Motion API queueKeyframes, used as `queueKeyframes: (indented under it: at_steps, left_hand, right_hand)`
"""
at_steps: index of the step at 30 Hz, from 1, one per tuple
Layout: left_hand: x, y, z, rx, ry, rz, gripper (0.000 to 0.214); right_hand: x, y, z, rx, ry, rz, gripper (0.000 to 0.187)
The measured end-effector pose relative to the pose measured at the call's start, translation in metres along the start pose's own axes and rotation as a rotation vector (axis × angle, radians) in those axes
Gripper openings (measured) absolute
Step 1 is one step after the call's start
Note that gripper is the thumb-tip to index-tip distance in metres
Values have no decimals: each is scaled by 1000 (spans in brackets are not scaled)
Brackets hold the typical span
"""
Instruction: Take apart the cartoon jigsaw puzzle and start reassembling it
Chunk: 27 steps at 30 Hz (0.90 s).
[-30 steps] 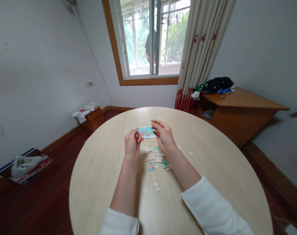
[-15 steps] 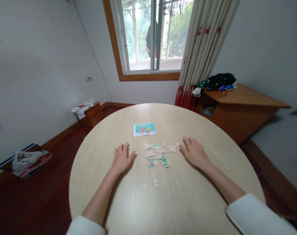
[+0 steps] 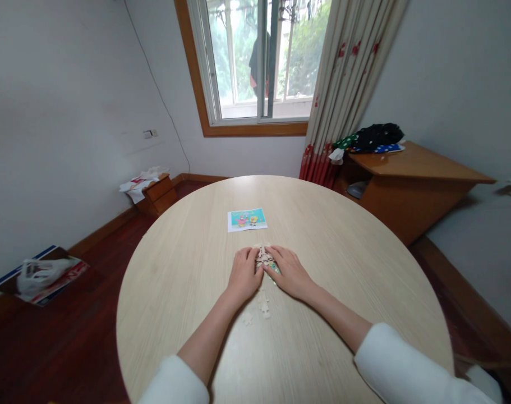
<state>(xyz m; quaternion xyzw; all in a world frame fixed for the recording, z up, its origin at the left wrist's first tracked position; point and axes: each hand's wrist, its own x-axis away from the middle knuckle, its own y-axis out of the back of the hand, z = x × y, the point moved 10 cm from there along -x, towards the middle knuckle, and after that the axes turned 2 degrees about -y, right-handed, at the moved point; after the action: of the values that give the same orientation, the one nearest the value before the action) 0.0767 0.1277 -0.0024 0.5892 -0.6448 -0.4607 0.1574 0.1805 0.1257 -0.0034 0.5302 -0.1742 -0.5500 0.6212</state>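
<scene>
My left hand [image 3: 243, 274] and my right hand [image 3: 289, 272] lie flat on the round wooden table [image 3: 175, 280], fingers stretched out and pressed in from both sides against a small heap of jigsaw pieces [image 3: 264, 257]. The heap sits between the two hands and is partly covered by them. A few loose pieces [image 3: 262, 306] lie just nearer me, below the hands. Beyond the heap lies a small picture card [image 3: 247, 219] with cartoon figures on a blue ground.
A wooden desk [image 3: 410, 179] with dark clothes [image 3: 373, 137] stands at the right. A curtain [image 3: 348, 84] hangs by the window [image 3: 259, 56], outside which a person [image 3: 257, 62] stands. A small wooden box [image 3: 156, 193] and a plastic bag [image 3: 36, 275] lie on the floor at left.
A second ago both hands were raised and pinching in front of the card. They then spread wide and flat on the table, and have now swept inward, gathering the scattered pieces into a heap.
</scene>
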Motion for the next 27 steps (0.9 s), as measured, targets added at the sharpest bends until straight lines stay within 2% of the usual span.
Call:
queueKeyframes:
  at_steps: [7, 11, 19, 23, 27]
  left_hand:
    - [-4, 10, 8, 200, -30, -85, 29]
    - [-3, 20, 7, 280, -43, -133, 17]
    - [3, 54, -5, 306, -68, -291, 16]
    - [5, 57, -8, 301, -104, -289, 22]
    - [4, 56, -8, 277, -103, -245, 32]
  right_hand:
    - [-15, -4, 10, -164, 31, -5, 29]
    - [-16, 6, 10, -272, 98, -80, 22]
    - [-15, 41, 7, -213, 112, -215, 23]
    - [-14, 48, 10, -189, 111, -242, 28]
    - [-14, 46, 12, -195, 107, -212, 34]
